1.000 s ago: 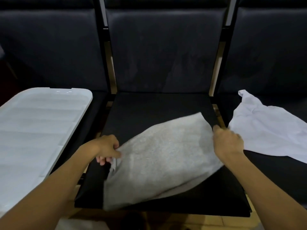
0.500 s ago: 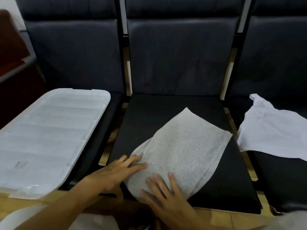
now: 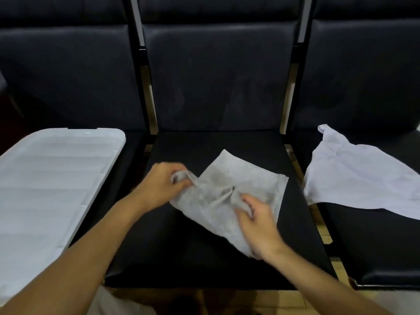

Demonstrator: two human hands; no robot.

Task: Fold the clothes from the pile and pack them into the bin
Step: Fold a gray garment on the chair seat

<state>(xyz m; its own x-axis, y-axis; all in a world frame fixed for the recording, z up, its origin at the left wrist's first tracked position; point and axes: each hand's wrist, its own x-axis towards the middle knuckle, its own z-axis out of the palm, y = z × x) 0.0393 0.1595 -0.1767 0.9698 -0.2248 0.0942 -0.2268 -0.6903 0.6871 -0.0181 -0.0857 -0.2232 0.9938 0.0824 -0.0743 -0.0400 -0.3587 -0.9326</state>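
Observation:
A grey garment (image 3: 238, 176) with a drawstring lies partly folded on the middle black seat (image 3: 200, 253). My left hand (image 3: 163, 180) grips its bunched left end near the drawstring. My right hand (image 3: 259, 221) pinches the cloth at its near edge, lifting a fold. A white garment (image 3: 363, 176) lies spread on the right seat. The white ribbed lid of the bin (image 3: 50, 180) rests on the left seat; the bin's inside is hidden.
Three dark padded chairs stand side by side, their backrests (image 3: 218, 73) rising behind the seats. Metal frame gaps (image 3: 150, 103) separate them. A light wooden floor shows under the front edges.
The grey garment was laid down and pressed flat with both palms; now both hands have closed on its near end and are gathering it. It looks more compact than before.

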